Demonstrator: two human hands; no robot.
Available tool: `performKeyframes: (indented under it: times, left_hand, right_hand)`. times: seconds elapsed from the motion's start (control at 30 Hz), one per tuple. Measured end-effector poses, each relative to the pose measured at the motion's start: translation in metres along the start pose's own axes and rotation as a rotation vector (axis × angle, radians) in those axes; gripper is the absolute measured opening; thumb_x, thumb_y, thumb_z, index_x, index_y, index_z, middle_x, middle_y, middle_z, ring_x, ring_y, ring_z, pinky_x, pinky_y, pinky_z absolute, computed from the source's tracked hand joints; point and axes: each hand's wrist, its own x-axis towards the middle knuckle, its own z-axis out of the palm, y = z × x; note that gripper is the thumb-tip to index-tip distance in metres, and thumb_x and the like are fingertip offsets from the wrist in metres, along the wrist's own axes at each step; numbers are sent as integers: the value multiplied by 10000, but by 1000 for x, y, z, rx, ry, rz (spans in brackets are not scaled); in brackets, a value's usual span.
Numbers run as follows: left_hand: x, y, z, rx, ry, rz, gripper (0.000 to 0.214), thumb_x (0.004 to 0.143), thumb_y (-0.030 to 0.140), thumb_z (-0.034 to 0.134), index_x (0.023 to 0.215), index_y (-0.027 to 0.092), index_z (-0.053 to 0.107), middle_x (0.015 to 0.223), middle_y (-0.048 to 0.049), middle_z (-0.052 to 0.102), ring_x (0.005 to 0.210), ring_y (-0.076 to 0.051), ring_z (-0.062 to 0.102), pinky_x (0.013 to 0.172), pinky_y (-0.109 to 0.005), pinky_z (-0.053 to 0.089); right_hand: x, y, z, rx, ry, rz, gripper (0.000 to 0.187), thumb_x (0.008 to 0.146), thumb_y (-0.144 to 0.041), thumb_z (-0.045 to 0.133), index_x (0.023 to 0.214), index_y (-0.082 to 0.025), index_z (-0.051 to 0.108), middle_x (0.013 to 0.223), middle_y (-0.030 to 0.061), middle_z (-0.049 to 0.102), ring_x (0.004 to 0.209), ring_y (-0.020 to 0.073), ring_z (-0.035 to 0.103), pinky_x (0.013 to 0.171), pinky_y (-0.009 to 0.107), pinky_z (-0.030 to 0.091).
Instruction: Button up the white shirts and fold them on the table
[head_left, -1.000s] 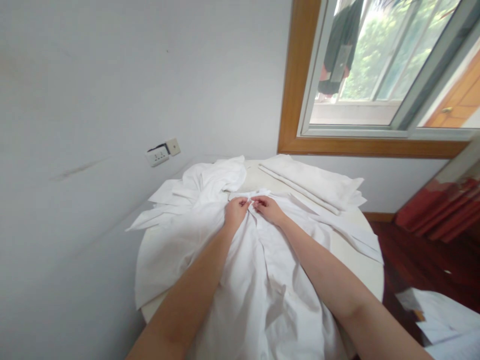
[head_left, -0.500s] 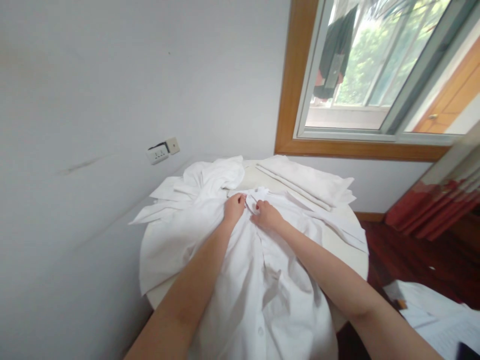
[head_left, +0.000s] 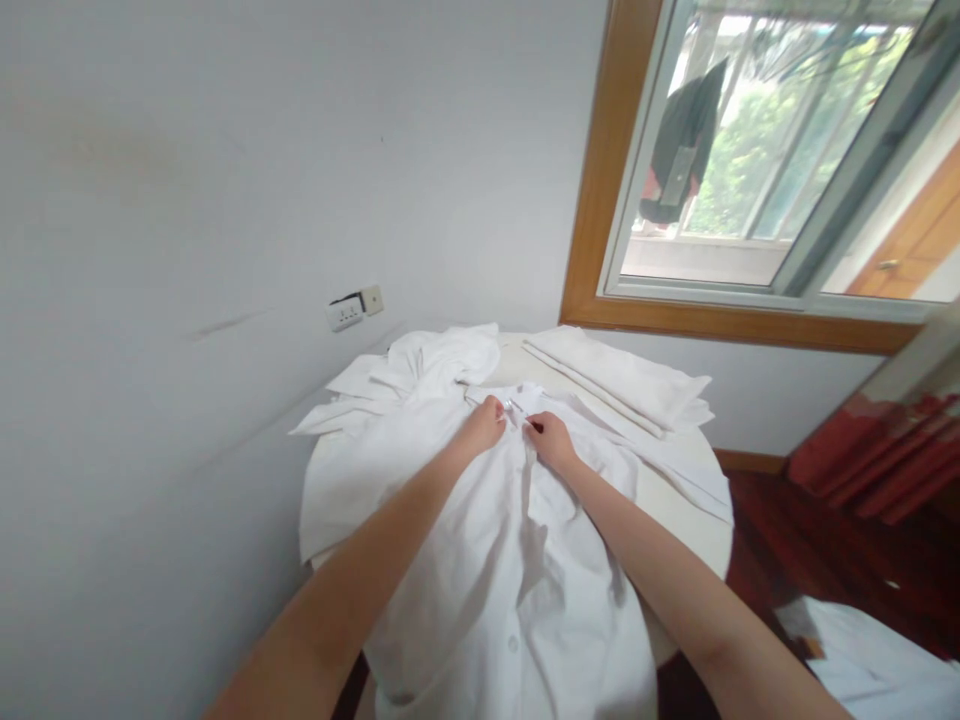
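A white button-front shirt (head_left: pixel 480 560) lies front up over the round table and hangs past its near edge. At its collar, my left hand (head_left: pixel 486 425) is closed, pinching the cloth on the left side of the neck opening. My right hand (head_left: pixel 551 440) pinches the opposite side of the opening with thumb and fingertips. Between the hands, a small bright detail shows at the collar, too small to make out. Below my right hand the front placket is rumpled. Buttons run down it towards me.
A crumpled white garment (head_left: pixel 427 365) lies at the back left of the table (head_left: pixel 697 525). Folded white cloth (head_left: pixel 622 375) sits at the back right. A wall with a socket (head_left: pixel 345 313) stands close on the left. White cloth (head_left: pixel 862 650) lies low at the right.
My right hand's fingertips have come up to the collar edge and now pinch it. The hands are slightly farther apart. The whole view has shifted a little with my head.
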Motion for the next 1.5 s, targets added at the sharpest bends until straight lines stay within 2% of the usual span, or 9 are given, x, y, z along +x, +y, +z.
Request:
performKeyframes:
  times: [0.17, 0.33, 0.47, 0.6, 0.7, 0.9, 1.13, 1.5]
  left_hand:
    - [-21, -7, 14, 48, 69, 249, 179, 832, 101, 465, 970, 184, 543, 1019, -72, 619, 1024, -182, 568, 940, -334, 430]
    - [-5, -20, 15, 27, 66, 367, 258, 797, 66, 459, 1015, 171, 550, 1026, -74, 600, 1032, -193, 552, 953, -364, 437]
    - [8, -25, 15, -6, 79, 356, 249, 788, 75, 478, 998, 171, 570, 1010, -70, 614, 1011, -197, 563, 944, -374, 447]
    - [12, -25, 13, -36, 89, 303, 309, 786, 21, 421, 990, 178, 590, 1018, -63, 638, 1012, -182, 575, 954, -361, 445]
    - [12, -25, 12, -26, 79, 287, 294, 821, 41, 407, 1002, 173, 597, 1030, -66, 646, 1004, -178, 582, 943, -346, 447]
    - [7, -22, 10, 133, 93, 418, 144, 844, 171, 524, 946, 182, 626, 955, -62, 629, 957, -205, 553, 919, -382, 420]
    - [3, -16, 6, 234, 98, 403, 158, 814, 221, 595, 966, 197, 631, 956, -66, 578, 951, -215, 517, 901, -384, 408]
    - [2, -7, 1, 241, 91, 364, 93, 845, 225, 537, 857, 214, 629, 849, -43, 566, 871, -196, 530, 832, -336, 429]
  right_hand:
    - [7, 7, 4, 99, 0, 5, 217, 774, -177, 547, 905, -181, 720, 841, 46, 664, 772, 164, 561, 754, 269, 409]
    - [8, 13, 7, 159, 0, -13, 277, 757, -213, 557, 990, -162, 697, 850, 45, 651, 744, 159, 558, 748, 284, 434]
    - [15, 17, 6, 209, -28, -34, 276, 750, -222, 562, 983, -158, 696, 839, 42, 645, 731, 157, 559, 738, 285, 441]
    - [23, 18, 5, 244, -38, -26, 255, 749, -202, 564, 961, -170, 702, 832, 34, 645, 737, 155, 563, 740, 281, 439]
    - [24, 17, 4, 230, -40, -38, 229, 761, -205, 570, 942, -173, 706, 829, 35, 635, 739, 154, 557, 734, 277, 435]
    - [23, 16, 3, 169, -77, -126, 187, 815, -224, 555, 911, -197, 714, 804, 32, 628, 772, 163, 547, 740, 279, 414]
    - [24, 17, 7, 164, -40, -80, 196, 791, -204, 564, 935, -189, 696, 807, 25, 609, 736, 150, 529, 714, 271, 407]
    - [23, 14, 4, 179, -56, -96, 212, 803, -188, 523, 933, -183, 690, 805, 27, 636, 713, 144, 527, 697, 264, 401]
